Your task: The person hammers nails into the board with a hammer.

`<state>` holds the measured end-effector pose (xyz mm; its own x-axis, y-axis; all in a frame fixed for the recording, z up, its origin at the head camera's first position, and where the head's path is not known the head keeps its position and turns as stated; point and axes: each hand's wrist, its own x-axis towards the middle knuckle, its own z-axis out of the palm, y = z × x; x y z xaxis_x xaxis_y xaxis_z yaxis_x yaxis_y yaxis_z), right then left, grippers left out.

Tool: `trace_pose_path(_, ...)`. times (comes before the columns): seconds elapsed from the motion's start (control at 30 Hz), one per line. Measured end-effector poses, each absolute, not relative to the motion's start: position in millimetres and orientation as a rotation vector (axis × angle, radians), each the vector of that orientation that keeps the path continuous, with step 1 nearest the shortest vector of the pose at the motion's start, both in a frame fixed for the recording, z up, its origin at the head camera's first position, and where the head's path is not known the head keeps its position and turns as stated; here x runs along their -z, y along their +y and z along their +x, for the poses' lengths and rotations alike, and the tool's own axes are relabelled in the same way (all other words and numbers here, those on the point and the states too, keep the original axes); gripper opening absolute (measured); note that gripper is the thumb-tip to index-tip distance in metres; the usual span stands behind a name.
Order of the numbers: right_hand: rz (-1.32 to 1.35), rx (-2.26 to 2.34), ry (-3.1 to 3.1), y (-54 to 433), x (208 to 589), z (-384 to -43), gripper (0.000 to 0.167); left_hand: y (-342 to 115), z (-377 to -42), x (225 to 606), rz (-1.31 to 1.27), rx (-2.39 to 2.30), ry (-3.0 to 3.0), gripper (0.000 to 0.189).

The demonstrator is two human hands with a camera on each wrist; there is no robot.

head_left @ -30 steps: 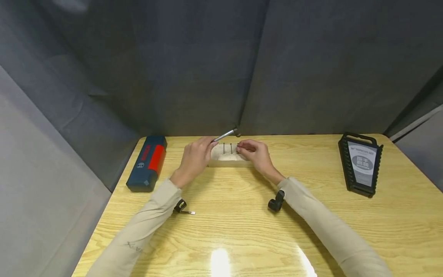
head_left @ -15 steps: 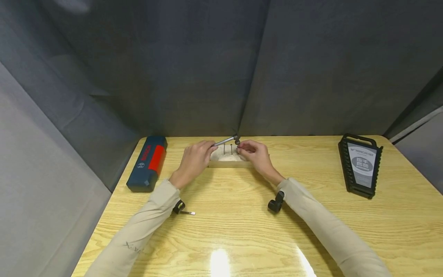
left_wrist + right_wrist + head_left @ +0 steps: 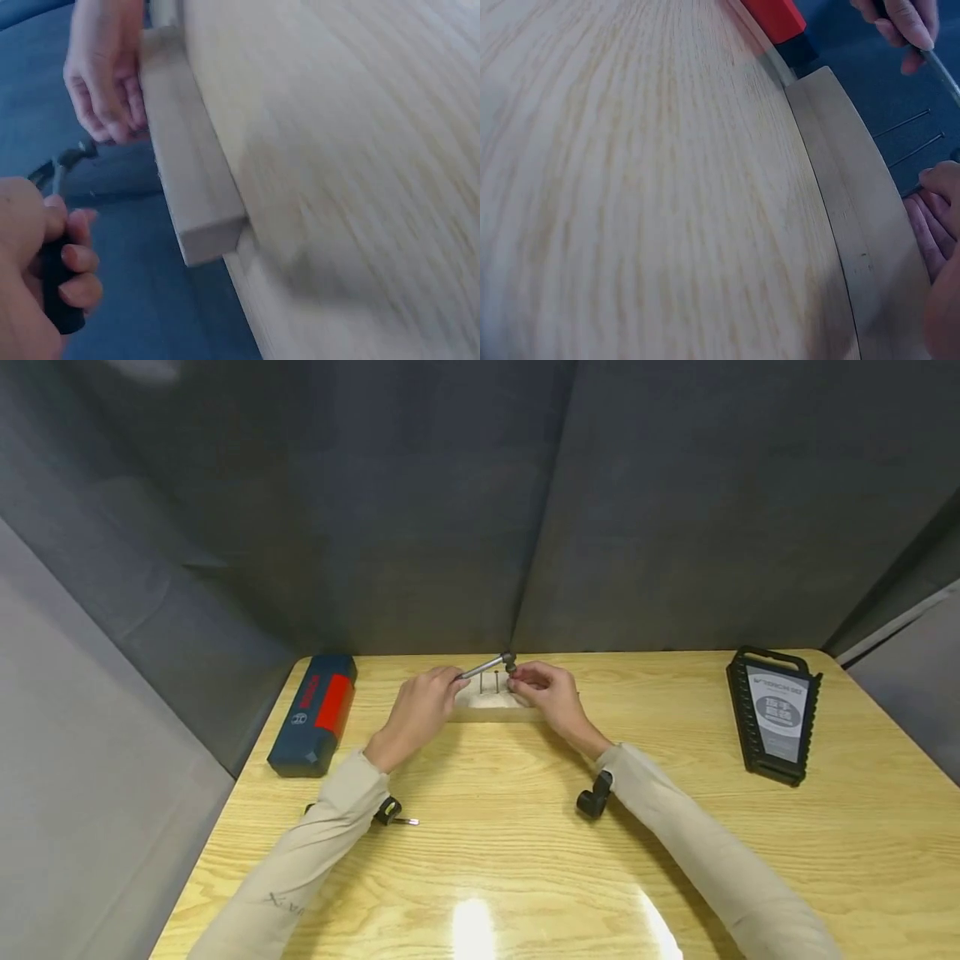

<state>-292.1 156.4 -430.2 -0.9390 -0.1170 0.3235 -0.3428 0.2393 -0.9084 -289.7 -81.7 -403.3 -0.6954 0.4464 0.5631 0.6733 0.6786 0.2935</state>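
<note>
My left hand (image 3: pixel 420 706) grips the black handle of a hammer (image 3: pixel 58 292), whose steel shaft slants up to the right. The hammer head (image 3: pixel 509 661) is right at the fingertips of my right hand (image 3: pixel 553 693). That hand pinches a nail (image 3: pixel 910 191) at the top of a pale wooden block (image 3: pixel 491 714); the fingers hide most of this nail. To its left, two long thin nails (image 3: pixel 904 122) stand upright in the block, side by side. The block lies flat near the table's back edge, partly covered by both hands.
A dark blue and red Bosch case (image 3: pixel 303 735) lies at the left edge of the wooden table (image 3: pixel 510 843). On the right is a black wrench rack (image 3: pixel 776 714) with a printed label. A small silver-tipped rod (image 3: pixel 407 822) lies by my left forearm. Behind hangs a dark curtain (image 3: pixel 420 527).
The hammer head has come down from above the nails to just over the pinched nail. My right hand keeps its place at the block. The head view has shifted slightly.
</note>
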Motion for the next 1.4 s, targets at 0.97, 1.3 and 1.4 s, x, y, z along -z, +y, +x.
trace_pose_path(0.97, 0.456, -1.774, -2.309, 158, 432, -294, 0.021, -78, -300, 389, -0.893, 0.875, -2.242, 0.021)
trace_pose_path(1.3, 0.449, -1.788, -2.312, 159, 449, -309, 0.022, -87, -299, 407, -0.878, 0.623, -2.443, 0.021)
trace_pose_path(1.4, 0.436, -1.786, -2.308, 161, 461, -317, 0.023, -89, -300, 409, -0.897, 0.623, -2.436, 0.021)
